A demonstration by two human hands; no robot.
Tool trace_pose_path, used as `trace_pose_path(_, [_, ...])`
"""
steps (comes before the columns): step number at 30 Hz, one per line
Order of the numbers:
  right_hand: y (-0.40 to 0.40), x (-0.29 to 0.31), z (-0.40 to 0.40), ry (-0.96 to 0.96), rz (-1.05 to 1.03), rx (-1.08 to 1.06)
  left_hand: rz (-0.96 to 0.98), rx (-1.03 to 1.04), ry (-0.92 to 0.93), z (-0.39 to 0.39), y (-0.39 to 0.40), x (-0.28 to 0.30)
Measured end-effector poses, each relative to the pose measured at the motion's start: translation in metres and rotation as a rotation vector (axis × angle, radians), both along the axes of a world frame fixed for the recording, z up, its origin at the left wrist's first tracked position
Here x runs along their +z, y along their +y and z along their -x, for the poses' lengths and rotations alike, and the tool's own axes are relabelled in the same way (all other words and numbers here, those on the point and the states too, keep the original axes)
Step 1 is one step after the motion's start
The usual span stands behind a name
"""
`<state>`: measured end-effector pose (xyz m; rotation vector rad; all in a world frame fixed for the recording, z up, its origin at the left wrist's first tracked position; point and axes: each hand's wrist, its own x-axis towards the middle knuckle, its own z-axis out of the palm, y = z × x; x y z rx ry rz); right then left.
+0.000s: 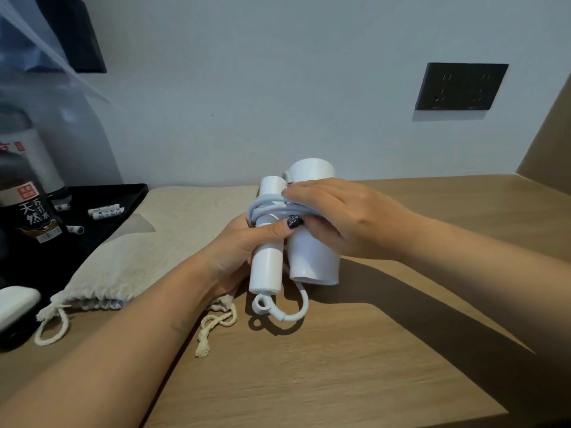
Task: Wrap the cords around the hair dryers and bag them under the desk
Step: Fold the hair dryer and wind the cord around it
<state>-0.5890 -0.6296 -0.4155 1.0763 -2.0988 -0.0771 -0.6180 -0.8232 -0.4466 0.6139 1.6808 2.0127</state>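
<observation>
Currently I see the wooden desk (355, 366) against a pale wall with a dark socket plate (461, 86). On the desk lies a beige drawstring bag (160, 239), flat, beside a black tray (102, 211) with bottles. Just right of the bag, a folded white hair dryer (312, 254) sits above the desk surface, its white cord (268, 208) looped round barrel and handle, with a short loop hanging at the near end. My left hand (238, 245) grips the handle, thumb across it. My right hand (336, 217) curls over the barrel, fingers pressing the cord coils.
</observation>
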Motion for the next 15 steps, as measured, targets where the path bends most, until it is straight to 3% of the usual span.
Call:
trace_pose_path(5, [-0.0013, 0.0011, -0.0015, -0.118, 0.082, 0.064, -0.029, -0.019, -0.021, 0.0008, 0.0002, 0.0001])
trace_pose_path(10, [-0.0054, 0.0039, 0.0019, -0.09, -0.005, 0.155, -0.056, -0.007, -0.086, -0.0015, -0.0006, 0.001])
trace_pose_path(15, [-0.0063, 0.0035, 0.0043, -0.189, 0.099, 0.105, -0.091, -0.002, -0.134, -0.0002, -0.0004, 0.0005])
